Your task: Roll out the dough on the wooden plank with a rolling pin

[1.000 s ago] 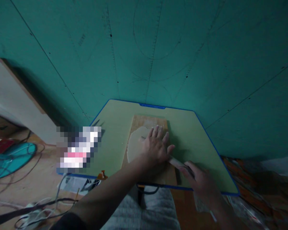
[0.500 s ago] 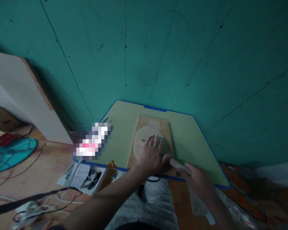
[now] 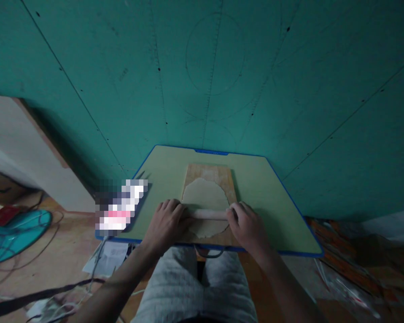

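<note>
A flat, roughly round sheet of dough [image 3: 205, 193] lies on a wooden board [image 3: 208, 171]. Across its nearer half rests a rolling pin [image 3: 208, 214], held level from side to side. My left hand [image 3: 170, 222] is closed round the pin's left end, beside the board's left edge. Round the right end my right hand [image 3: 247, 224] is closed, near the board's right edge. Both ends of the pin are hidden under my fingers. Part of the dough shows on the near side of the pin.
The board lies on a pale table [image 3: 265, 193] with a blue rim, against a green wall [image 3: 202, 89]. A blurred-out device [image 3: 121, 208] with a cable stands at the table's left. Cables and a turquoise round object [image 3: 23, 235] lie on the floor at left.
My left hand has left the dough and taken the pin's left end. The pin has swung from slanting off the board's right side to lying across the dough. The view has shifted slightly.
</note>
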Tool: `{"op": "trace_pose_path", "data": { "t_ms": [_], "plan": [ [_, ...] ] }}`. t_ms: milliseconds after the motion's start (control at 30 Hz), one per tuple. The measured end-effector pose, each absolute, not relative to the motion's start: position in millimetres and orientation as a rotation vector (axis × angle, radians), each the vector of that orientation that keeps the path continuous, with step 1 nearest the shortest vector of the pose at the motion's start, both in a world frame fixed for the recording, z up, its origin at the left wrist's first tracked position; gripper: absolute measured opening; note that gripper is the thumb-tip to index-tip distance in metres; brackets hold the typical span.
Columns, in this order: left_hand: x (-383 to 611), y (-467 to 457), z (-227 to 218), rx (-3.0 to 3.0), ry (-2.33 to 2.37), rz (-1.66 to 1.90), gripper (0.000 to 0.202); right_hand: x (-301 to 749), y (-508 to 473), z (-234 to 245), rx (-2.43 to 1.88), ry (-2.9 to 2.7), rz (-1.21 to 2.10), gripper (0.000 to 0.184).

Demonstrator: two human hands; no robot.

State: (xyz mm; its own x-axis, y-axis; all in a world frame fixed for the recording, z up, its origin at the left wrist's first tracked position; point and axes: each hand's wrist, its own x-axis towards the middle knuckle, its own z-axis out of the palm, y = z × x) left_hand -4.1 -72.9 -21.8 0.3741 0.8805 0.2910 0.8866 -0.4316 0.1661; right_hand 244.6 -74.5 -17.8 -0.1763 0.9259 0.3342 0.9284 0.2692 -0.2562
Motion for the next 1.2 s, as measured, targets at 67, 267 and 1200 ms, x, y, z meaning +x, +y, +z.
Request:
{"op": "trace_pose_path", "data": {
  "t_ms": [67, 267, 1200],
  "plan": [
    [-3, -70, -19, -2.56, -1.701, -0.501, 0.029, 235, -62, -18, -1.657, -2.148, -0.073, 0.02],
    [18, -53, -7, -2.373, -1.946, -0.307, 0.039, 226, -27, -22, -1.642, -2.134, -0.076, 0.032],
    [23, -32, -1, -2.307, -2.143, -0.032, 0.044, 230, -8, -28, -1.64, -2.258, -0.133, 0.049]
  ]
}}
